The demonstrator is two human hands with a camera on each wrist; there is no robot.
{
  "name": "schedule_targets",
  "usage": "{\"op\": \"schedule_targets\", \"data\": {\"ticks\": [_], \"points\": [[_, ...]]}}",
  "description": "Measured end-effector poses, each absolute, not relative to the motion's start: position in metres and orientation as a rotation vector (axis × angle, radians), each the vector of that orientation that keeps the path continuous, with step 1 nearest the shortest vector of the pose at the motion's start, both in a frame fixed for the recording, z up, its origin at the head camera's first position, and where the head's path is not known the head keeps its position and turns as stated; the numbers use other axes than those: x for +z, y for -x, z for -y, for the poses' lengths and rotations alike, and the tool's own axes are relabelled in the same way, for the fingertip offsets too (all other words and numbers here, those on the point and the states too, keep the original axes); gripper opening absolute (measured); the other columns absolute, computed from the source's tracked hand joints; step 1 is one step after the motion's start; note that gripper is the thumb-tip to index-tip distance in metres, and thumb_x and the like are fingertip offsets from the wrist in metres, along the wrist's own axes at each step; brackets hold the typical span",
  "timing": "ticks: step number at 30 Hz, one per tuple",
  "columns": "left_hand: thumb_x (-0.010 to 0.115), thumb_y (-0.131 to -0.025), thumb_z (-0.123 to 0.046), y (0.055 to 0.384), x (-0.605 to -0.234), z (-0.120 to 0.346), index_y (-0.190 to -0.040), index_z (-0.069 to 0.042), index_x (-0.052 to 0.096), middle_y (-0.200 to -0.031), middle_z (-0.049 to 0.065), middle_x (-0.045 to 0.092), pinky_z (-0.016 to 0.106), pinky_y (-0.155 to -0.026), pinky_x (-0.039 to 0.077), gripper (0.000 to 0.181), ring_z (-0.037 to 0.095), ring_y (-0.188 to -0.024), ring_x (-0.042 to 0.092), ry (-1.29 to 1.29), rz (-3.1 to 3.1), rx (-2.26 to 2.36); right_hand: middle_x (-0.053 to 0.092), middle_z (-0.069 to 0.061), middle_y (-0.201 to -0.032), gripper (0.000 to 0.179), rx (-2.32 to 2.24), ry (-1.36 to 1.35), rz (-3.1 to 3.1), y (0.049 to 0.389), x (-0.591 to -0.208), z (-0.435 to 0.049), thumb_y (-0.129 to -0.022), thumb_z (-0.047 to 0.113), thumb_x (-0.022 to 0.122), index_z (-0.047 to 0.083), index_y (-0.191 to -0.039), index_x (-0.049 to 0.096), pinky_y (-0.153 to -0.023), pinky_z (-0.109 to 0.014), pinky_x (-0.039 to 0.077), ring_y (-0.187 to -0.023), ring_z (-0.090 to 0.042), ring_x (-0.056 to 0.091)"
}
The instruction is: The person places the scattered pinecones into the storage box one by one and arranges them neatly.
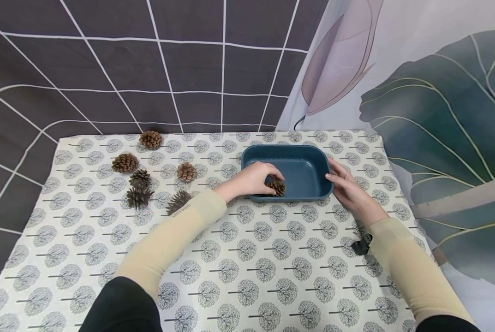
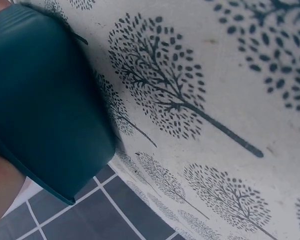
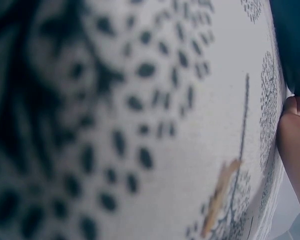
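Observation:
My left hand (image 1: pixel 257 179) reaches over the near left rim of a dark blue rectangular basin (image 1: pixel 307 168). Its thumb and fingers pinch a brown pine cone (image 1: pixel 277 187) just inside the basin's near wall; whether the cone touches the bottom cannot be told. At the basin's right end my right hand (image 1: pixel 347 186) holds the rim, thumb tip at the edge and fingers along the outer wall. The left wrist view has the basin's outer side (image 2: pixel 45 100) at its left, with part of the hand below. Right wrist view: fingers (image 3: pixel 295 106) lie against the basin's dark wall (image 3: pixel 292 45).
Several pine cones lie on the left of the tree-patterned tablecloth (image 1: pixel 247 253), among them a cone at the back edge (image 1: pixel 151 139) and another beside my left sleeve (image 1: pixel 178 202). A dark gridded curtain (image 1: pixel 189 64) hangs behind. A black strapped device (image 1: pixel 361 244) sits at my right wrist.

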State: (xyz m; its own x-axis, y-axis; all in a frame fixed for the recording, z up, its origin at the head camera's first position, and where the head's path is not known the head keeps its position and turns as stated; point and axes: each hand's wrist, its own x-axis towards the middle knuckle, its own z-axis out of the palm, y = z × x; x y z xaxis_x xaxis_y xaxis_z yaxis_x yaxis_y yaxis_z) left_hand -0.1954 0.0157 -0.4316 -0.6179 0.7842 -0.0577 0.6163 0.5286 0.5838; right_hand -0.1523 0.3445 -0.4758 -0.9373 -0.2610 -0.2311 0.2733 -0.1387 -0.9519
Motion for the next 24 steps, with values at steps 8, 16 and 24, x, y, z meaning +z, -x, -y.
{"op": "schedule_targets", "data": {"ticks": [8,16,24], "points": [[0.086,-0.090,-0.020,0.195,-0.427,-0.012,-0.133,-0.013,0.073,-0.141,0.006,0.071,0.042,-0.126,0.044,0.045,0.027,-0.137,0.063,-1.163,-2.460,0.763,0.009,-0.015,-0.178,0.072,-2.129,0.009,-1.783,0.152,-0.475,-0.345,-0.109,0.001,0.048,0.011,-0.171,0.012,-0.131,-0.023,0.030,-0.135,0.003,0.051],[0.082,-0.094,-0.018,0.198,-0.407,0.012,-0.134,-0.011,0.072,-0.144,0.007,0.070,0.043,-0.127,0.043,0.043,0.028,-0.140,0.060,-1.129,-2.494,0.793,0.036,-0.001,-0.169,0.072,-2.152,0.025,-1.768,0.152,-0.477,-0.345,-0.109,0.001,0.049,0.010,-0.171,0.014,-0.125,-0.019,0.037,-0.136,0.001,0.052],[0.080,-0.095,-0.014,0.204,-0.388,0.057,-0.137,-0.009,0.069,-0.146,0.010,0.068,0.047,-0.119,0.050,0.044,0.031,-0.121,0.071,-0.978,-2.546,0.871,0.015,-0.013,-0.178,0.074,-2.130,0.012,-1.777,0.153,-0.475,-0.344,-0.108,0.002,0.050,0.011,-0.171,0.013,-0.129,-0.023,0.032,-0.135,0.002,0.052]]}}
